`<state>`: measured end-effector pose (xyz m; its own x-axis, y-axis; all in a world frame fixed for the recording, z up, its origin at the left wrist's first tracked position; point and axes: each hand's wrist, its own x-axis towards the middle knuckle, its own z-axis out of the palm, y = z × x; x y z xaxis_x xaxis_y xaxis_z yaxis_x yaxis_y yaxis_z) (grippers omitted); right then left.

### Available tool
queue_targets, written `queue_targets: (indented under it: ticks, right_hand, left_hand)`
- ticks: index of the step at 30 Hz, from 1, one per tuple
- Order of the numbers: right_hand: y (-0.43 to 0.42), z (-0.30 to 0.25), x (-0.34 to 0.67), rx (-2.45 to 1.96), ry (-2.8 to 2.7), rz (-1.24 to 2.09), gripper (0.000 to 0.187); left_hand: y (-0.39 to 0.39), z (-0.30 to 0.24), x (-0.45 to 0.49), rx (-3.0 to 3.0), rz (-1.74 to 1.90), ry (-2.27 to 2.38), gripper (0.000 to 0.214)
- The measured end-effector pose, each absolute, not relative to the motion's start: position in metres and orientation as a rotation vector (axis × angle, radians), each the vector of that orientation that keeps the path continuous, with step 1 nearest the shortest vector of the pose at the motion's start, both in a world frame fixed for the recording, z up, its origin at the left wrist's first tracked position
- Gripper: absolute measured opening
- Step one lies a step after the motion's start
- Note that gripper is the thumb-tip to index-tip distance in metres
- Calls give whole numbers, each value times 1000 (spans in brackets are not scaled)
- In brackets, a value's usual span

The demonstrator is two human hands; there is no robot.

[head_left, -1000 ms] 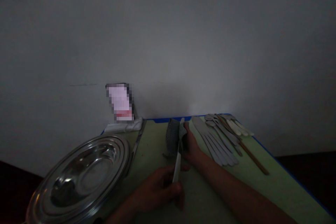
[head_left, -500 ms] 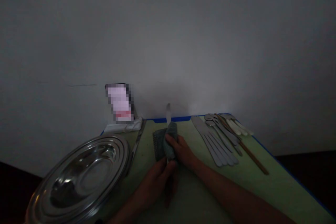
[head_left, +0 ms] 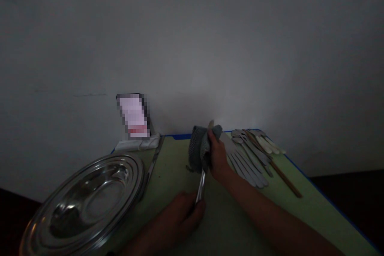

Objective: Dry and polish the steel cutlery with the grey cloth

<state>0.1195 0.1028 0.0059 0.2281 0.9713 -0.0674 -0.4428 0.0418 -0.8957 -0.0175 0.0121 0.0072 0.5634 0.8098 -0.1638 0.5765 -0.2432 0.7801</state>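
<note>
My left hand (head_left: 180, 216) is closed round the handle of a table knife (head_left: 201, 184) low in the middle of the view. The blade points up and away from me. My right hand (head_left: 218, 156) grips a grey cloth (head_left: 198, 150) wrapped round the upper part of the blade. The knife's tip just shows above the cloth. Both hands are over a green table (head_left: 177, 176) with a blue edge.
A large steel dish (head_left: 87, 200) lies at the left front. A row of several knives and spoons (head_left: 252, 154) and a wooden-handled utensil (head_left: 282, 176) lie at the right. A folded white cloth (head_left: 138, 144) and a blurred upright card (head_left: 133, 116) stand against the wall.
My right hand has slid the cloth up the blade toward the tip, and my left hand has drawn back toward me along the handle.
</note>
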Motion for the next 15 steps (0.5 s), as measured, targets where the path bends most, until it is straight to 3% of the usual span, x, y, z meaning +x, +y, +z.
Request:
queue_targets:
  ticks: [7,15]
  right_hand:
    - [70,90,144,-970,-1051,597,36]
    - [57,111,159,-979,-1085,437,37]
  left_hand:
    - [13,12,-18,1832,281,898,41]
    - [15,-1,-18,1947,591,1047,32]
